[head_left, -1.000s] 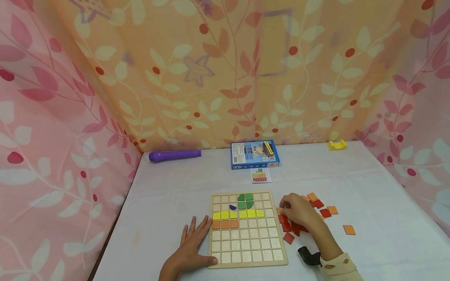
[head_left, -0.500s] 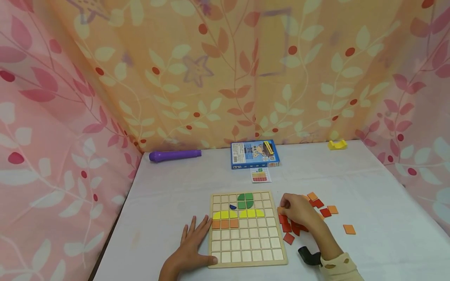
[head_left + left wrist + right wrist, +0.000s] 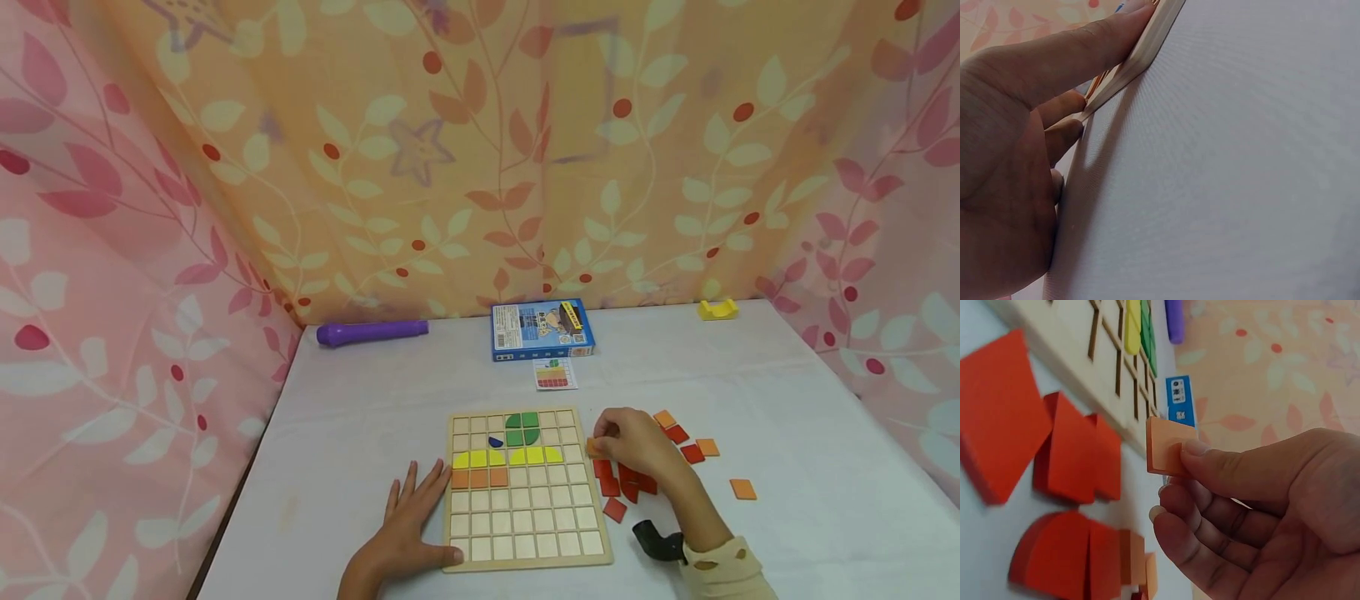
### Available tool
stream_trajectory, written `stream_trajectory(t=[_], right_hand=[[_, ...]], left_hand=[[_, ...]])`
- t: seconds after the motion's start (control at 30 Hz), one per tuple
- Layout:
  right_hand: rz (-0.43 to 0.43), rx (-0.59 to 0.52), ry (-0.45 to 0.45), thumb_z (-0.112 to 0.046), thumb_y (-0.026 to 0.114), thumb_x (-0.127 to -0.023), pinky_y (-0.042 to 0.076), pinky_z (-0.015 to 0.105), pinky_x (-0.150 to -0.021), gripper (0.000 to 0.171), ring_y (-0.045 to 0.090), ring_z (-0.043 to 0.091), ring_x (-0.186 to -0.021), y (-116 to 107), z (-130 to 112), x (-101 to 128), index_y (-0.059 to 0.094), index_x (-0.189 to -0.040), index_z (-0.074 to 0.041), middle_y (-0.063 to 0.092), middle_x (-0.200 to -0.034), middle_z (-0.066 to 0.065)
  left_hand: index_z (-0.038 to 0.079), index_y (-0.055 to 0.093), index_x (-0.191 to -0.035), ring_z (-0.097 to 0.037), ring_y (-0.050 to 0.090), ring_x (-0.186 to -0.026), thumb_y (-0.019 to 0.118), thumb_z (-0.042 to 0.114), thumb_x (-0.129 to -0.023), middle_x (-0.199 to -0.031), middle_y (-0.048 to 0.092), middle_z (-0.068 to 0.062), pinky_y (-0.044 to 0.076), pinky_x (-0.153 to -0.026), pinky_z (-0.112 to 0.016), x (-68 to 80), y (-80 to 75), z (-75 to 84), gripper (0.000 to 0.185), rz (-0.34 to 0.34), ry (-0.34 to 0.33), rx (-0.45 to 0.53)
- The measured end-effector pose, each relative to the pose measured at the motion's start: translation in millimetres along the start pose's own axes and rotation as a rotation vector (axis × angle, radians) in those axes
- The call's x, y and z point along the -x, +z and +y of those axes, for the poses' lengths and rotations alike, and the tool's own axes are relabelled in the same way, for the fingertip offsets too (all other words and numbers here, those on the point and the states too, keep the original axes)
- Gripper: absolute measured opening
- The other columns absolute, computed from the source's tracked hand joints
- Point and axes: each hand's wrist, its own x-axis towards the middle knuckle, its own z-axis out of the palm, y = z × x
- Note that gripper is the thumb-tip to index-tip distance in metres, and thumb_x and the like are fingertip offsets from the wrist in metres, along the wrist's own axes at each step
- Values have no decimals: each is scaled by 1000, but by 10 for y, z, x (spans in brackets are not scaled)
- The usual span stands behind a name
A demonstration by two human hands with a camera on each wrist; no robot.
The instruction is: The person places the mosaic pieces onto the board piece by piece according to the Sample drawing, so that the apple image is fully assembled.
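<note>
Along the far edge of the white-covered bench (image 3: 787,400), towards its left corner, lies a purple plastic cylinder (image 3: 371,332). Nearer the middle of that edge sits a blue printed cardboard box (image 3: 542,330), with a small pattern card (image 3: 556,374) just in front of it, and a small yellow plastic piece (image 3: 717,309) rests towards the far right corner.

At the near edge, the left hand (image 3: 408,525) lies flat on the bench with its fingers straight and spread, the fingertips against the left side of the square wooden grid board (image 3: 523,487) and the thumb on the board's near left corner. The left wrist view shows those fingers pressed along the board's rim.

On the board, green tiles (image 3: 522,428) fill cells at the far edge, a small blue curved piece (image 3: 496,442) sits just left of them, a row of yellow tiles (image 3: 507,457) runs below, and three orange tiles (image 3: 480,478) lie at the left end of the next row.

Just beside the board's right edge, the right hand (image 3: 633,446) pinches a flat square orange wooden tile (image 3: 1169,447) between thumb and curled fingers, lifted off the bench. Loose red tiles (image 3: 622,487) lie under and beside that hand, with scattered orange and red tiles (image 3: 693,447) farther right.
</note>
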Motion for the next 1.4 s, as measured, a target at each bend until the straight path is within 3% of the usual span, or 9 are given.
stream_trajectory(t=[0.3,0.77,1.17,1.4], right_hand=[[-52,-49,-69,-8,80,-83,47,32,-64,17,52,18,-74,178,-183,-30,66,-76,-14,56,-73,-1],[-144,-98,-280,-5,77,-82,46,31,-62,18,52,14,-70,598,-496,-98,66,-72,-16,57,-69,-8],[-81,44,-330,-4,78,-80,46,28,-59,17,50,10,-67,768,-655,-37,70,-71,-15,57,-70,-10],[-92,88,-343,-7,76,-85,55,36,-73,6,62,13,-79,756,-634,13,80,-83,-12,70,-82,-8]], left_hand=[[19,27,-160,-38,-11,-151,85,59,-66,-166,18,-4,-13,-113,-63,-6,12,-27,117,2,0,10],[19,29,-160,-37,-10,-151,85,59,-65,-166,19,-3,-12,-114,-63,-18,13,-25,117,7,-15,1],[17,28,-160,-37,-10,-151,85,59,-67,-166,18,-4,-13,-114,-62,4,0,-2,117,5,10,8],[17,29,-160,-38,-10,-151,85,59,-66,-166,19,-4,-12,-113,-63,-3,-6,4,117,5,-3,0]])
